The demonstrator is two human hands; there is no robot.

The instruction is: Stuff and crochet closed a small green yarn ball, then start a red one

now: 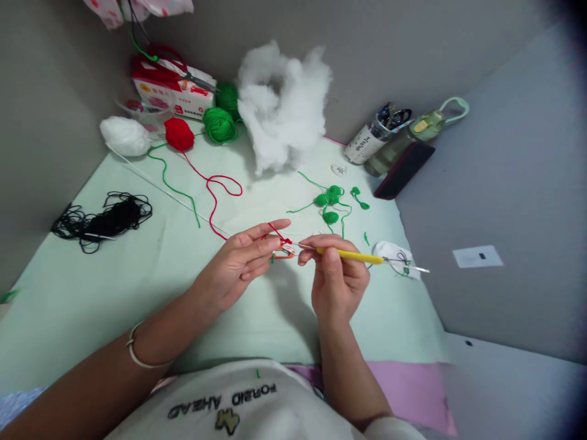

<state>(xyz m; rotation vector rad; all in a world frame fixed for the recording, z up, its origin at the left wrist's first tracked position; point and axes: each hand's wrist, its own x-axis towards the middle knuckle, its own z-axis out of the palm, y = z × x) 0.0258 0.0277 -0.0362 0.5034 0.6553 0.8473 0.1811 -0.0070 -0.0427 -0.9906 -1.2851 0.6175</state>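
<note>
My right hand (338, 272) is closed round a crochet hook with a yellow handle (353, 255). The hook's metal tip points left, at a small piece of red crochet (286, 242). My left hand (245, 260) pinches that crochet, its index finger stretched out with red yarn running over it. Just under the work hangs a small orange clip-like thing (285, 254), partly hidden by my fingers. From my left hand the red yarn (213, 208) trails across the table to a red ball (179, 134).
White stuffing (284, 104) and green yarn balls (220, 124) stand at the back. White yarn (125, 135) and a black tangle (107, 218) lie left. Small green crochet pieces (331, 198) are right of centre. A pen cup (367, 142), bottle (424, 125) and phone (403, 171) stand back right.
</note>
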